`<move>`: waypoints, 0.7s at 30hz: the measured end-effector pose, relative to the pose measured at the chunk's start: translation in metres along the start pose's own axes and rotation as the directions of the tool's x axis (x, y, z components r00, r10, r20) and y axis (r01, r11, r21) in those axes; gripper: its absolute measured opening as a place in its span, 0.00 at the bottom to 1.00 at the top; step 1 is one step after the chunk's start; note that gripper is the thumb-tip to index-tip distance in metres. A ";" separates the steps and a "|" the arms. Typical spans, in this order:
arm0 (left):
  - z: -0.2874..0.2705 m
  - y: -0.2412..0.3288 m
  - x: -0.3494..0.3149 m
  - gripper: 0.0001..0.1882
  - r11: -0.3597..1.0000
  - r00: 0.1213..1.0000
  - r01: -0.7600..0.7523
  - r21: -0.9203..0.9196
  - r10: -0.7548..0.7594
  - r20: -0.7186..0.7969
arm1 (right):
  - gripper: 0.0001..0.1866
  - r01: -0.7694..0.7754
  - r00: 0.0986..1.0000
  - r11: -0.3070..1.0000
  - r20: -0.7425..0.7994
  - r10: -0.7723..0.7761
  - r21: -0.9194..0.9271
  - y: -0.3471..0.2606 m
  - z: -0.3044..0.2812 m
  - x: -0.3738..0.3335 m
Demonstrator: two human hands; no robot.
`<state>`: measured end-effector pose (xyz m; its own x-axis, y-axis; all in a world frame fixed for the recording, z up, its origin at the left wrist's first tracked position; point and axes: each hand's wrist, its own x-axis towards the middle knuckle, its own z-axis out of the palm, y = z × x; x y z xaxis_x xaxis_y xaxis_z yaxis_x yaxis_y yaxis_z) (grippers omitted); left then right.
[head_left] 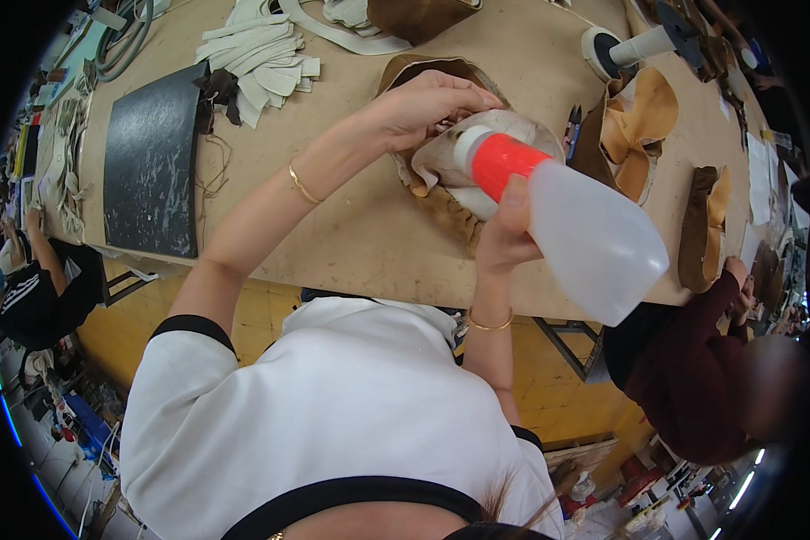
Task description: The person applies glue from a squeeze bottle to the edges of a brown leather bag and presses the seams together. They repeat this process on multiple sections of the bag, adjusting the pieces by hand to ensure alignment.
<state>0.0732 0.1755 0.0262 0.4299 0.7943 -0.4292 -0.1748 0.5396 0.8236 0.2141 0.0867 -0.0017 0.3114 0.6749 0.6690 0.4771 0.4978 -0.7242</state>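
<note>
In front of me on the table, a brown leather piece (450, 211), shaped like a pouch with a pale inner lining, stands with its opening up. My left hand (436, 103) is closed on its far rim, fingertips bent over the edge. In my right hand (506, 229) is a translucent white plastic squeeze bottle (598, 238) with a red band and a white top. I grip it near the red band, tilted, its top pointing down and left into the opening. The bottle's tip is hidden from this view.
A dark scuffed board (153, 162) lies at left, beside a pile of pale strips (265, 63). Other brown leather pieces (634, 126) stand at right, with pens (571, 130) near them. A person in a maroon top (693, 378) works at the right edge, another person at far left.
</note>
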 end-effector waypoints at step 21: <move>-0.020 -0.010 -0.046 0.13 0.905 0.998 0.008 0.425 -0.030 0.047 | 0.25 -0.319 0.929 0.908 -0.098 0.356 0.274 0.004 -0.007 0.008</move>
<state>0.0373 0.1393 0.0298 0.4758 0.7638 -0.4362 0.2215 0.3758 0.8998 0.2239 0.0903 0.0016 0.5401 0.7507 0.3804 0.1089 0.3859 -0.9161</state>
